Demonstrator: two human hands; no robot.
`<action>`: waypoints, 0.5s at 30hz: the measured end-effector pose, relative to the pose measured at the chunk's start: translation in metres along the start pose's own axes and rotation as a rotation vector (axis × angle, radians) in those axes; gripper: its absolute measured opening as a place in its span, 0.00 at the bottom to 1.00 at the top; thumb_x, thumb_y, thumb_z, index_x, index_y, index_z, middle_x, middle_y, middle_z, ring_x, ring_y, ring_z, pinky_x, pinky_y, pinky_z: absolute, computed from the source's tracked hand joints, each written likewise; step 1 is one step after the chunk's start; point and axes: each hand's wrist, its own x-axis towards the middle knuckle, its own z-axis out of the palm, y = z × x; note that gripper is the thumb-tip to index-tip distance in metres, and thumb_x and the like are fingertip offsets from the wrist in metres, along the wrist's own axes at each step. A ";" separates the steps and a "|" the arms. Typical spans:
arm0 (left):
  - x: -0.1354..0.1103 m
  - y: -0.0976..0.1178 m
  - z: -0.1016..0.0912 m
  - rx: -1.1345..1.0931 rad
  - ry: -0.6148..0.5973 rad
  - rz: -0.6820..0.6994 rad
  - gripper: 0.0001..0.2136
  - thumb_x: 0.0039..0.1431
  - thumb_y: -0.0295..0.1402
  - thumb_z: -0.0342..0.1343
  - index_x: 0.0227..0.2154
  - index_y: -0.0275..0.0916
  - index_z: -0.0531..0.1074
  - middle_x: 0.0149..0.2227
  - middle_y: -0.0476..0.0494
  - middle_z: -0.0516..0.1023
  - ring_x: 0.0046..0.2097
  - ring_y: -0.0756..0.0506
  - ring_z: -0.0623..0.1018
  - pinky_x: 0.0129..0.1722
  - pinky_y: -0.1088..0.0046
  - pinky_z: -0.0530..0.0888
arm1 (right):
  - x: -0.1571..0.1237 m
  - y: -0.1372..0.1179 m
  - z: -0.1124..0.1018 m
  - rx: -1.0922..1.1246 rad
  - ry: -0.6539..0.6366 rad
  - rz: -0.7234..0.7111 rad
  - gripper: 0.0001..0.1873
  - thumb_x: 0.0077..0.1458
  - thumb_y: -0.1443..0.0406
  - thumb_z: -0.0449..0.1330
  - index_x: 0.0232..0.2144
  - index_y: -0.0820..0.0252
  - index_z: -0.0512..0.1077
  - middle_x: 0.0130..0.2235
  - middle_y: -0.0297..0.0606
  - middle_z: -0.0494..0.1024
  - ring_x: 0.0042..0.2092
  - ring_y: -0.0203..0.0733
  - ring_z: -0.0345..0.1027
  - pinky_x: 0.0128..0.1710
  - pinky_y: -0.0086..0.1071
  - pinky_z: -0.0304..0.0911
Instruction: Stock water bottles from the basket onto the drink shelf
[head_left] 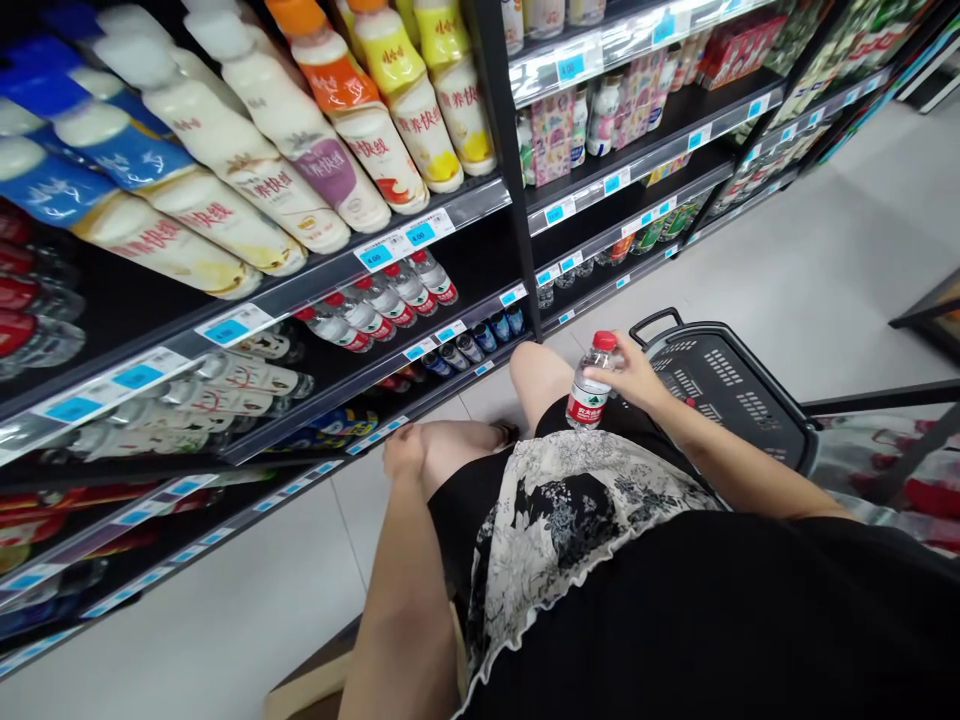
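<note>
My right hand [634,375] is closed round a small clear water bottle [590,385] with a red cap and a red label. It holds the bottle upright above my right thigh, just left of a black shopping basket [724,385]. My left hand [403,452] rests on my left knee, seen from behind with the fingers curled under and hidden. I am crouched low in front of black store shelves [420,350]. More red-capped water bottles [382,305] lie on the shelf at knee height.
Large milk-drink bottles [300,130] fill the top shelf on the left. Blue price tags [420,235] line the shelf edges. The shelving runs away to the upper right along a pale tiled aisle floor [825,250]. A dark rack [885,440] stands right of the basket.
</note>
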 end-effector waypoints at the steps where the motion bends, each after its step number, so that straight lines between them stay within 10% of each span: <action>1: -0.001 -0.001 0.000 -0.004 -0.002 -0.003 0.20 0.66 0.39 0.52 0.54 0.30 0.73 0.48 0.34 0.79 0.57 0.31 0.72 0.55 0.58 0.68 | -0.004 0.005 0.006 0.052 -0.004 0.017 0.37 0.38 0.46 0.75 0.46 0.54 0.69 0.43 0.38 0.76 0.43 0.44 0.72 0.42 0.34 0.70; 15: -0.003 0.004 0.002 -0.010 0.007 -0.086 0.24 0.61 0.43 0.53 0.56 0.36 0.72 0.53 0.32 0.76 0.58 0.28 0.71 0.53 0.53 0.69 | 0.033 0.015 0.022 -0.010 -0.090 -0.075 0.41 0.37 0.52 0.77 0.52 0.57 0.71 0.44 0.41 0.77 0.43 0.47 0.74 0.45 0.40 0.72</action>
